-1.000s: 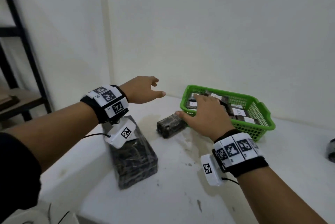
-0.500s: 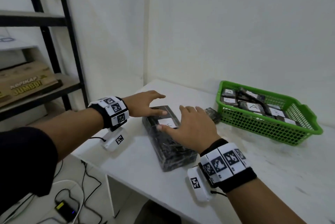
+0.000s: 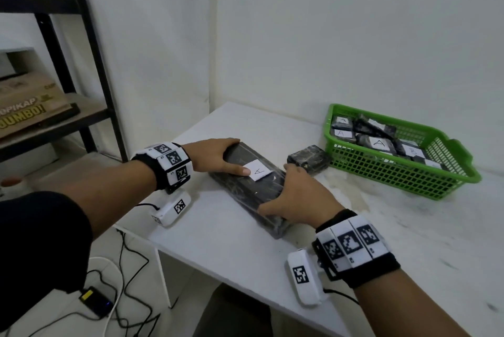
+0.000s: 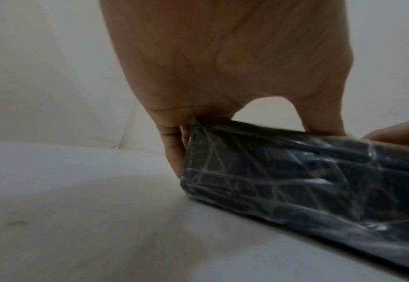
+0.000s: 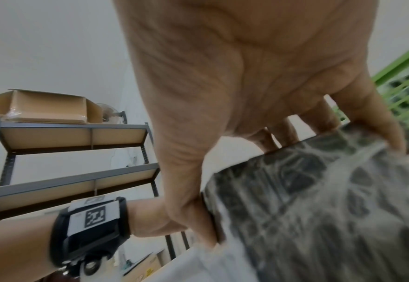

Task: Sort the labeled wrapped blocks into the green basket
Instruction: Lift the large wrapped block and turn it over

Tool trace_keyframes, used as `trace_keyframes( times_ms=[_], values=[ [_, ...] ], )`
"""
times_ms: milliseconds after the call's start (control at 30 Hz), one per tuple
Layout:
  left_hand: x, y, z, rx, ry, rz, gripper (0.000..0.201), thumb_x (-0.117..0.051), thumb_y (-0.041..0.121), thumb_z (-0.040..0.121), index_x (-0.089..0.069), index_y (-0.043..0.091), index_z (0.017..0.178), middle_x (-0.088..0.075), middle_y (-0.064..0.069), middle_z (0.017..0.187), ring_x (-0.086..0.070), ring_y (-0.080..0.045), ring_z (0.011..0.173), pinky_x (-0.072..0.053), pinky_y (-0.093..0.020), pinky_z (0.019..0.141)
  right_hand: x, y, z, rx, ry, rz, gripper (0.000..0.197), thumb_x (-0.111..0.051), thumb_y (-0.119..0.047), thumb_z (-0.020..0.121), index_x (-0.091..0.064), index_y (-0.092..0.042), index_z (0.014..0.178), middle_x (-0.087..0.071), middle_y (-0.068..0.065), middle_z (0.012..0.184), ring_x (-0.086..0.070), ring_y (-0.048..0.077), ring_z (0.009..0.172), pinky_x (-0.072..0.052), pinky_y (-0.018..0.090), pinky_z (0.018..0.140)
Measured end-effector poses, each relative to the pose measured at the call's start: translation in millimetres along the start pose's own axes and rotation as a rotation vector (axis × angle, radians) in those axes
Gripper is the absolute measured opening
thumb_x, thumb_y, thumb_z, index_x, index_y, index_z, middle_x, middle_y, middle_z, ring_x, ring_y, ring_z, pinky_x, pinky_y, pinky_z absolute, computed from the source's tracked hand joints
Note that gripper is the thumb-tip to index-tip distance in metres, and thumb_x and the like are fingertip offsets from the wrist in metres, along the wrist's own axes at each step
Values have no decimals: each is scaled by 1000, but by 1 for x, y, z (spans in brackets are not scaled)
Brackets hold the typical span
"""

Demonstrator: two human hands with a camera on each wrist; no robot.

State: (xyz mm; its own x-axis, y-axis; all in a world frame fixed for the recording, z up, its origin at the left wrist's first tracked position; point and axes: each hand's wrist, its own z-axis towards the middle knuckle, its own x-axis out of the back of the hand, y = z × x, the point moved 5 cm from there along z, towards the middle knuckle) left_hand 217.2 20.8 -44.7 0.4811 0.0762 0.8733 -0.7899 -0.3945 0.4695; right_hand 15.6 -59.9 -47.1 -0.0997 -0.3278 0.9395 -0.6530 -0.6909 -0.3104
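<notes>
Green basket (image 3: pixel 403 181) holds wrapped blocks (image 3: pixel 379 143) labeled A, B.

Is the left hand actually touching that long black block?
Touching. The left wrist view shows the left hand with fingers curled over the far end of the long block and thumb on top; the head view agrees.

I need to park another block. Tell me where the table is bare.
Bare: the white table right of the right hand, before the green basket. Crowded: between the long wrapped block, small block and basket.
</notes>
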Motion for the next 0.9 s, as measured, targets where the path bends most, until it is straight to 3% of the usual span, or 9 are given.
trace_keyframes(
  times_ms=[133,233,300,433,533,600,667,800,900],
  values=[
    [-5,-6,3,-15,-119,-72,138,-87,70,51,-18,20,160,-45,4,151,-48,-15,130,-39,-30,111,10,36,-3,-42,41,113,100,-86,-62,66,-44,-14,143,-57,4,129,-58,22,113,-54,34,90],
    [-11,-9,11,-15,-91,-103,125,-96,37,62,-20,21,159,-43,5,151,-45,-11,127,-34,-23,108,22,51,-7,11,57,250,91,-91,-53,67,-52,-17,141,-64,-7,113,-63,7,95,-48,17,70],
    [-11,-6,13,-24,-61,-192,118,-97,31,62,-27,19,157,-48,7,145,-50,-12,123,-37,-19,101,33,61,-10,40,70,329,85,-92,-47,71,-54,-22,143,-64,-10,115,-62,4,95,-43,11,69],
    [-7,24,10,-132,23,-525,99,-90,49,49,-56,21,138,-69,2,123,-66,-16,115,-53,-24,92,68,93,-19,73,201,637,70,-93,-41,71,-63,-28,133,-66,-14,122,-64,-1,101,-49,15,81],
    [-11,64,7,-263,104,-830,77,-82,57,64,-66,18,128,-74,-6,122,-69,-25,117,-52,-42,104,85,129,-21,39,378,926,79,-89,-64,55,-71,-32,125,-72,-2,126,-72,16,110,-57,38,100],
    [-14,91,12,-288,209,-952,70,-78,54,69,-69,12,125,-74,-8,121,-70,-27,116,-51,-47,106,90,148,-23,18,424,1023,84,-86,-72,56,-74,-23,122,-77,3,120,-75,20,109,-53,48,107],
    [-21,118,19,-298,268,-1017,65,-78,51,67,-72,10,117,-77,-10,113,-72,-28,110,-56,-42,100,93,163,-26,18,405,1076,86,-84,-74,62,-76,-9,119,-80,3,112,-75,21,109,-49,49,112],
    [-37,161,33,-319,246,-1077,62,-79,50,72,-73,8,117,-77,-9,112,-73,-26,107,-55,-42,100,102,190,-38,59,328,1143,62,-88,-52,71,-79,-14,118,-80,2,116,-74,20,115,-48,40,110],
    [-44,191,42,-363,159,-997,49,-73,47,88,-72,10,120,-77,-5,117,-72,-22,111,-52,-36,100,114,219,-43,77,388,1156,61,-95,-43,69,-78,-8,116,-80,7,116,-75,25,113,-48,46,112]
  ],
)
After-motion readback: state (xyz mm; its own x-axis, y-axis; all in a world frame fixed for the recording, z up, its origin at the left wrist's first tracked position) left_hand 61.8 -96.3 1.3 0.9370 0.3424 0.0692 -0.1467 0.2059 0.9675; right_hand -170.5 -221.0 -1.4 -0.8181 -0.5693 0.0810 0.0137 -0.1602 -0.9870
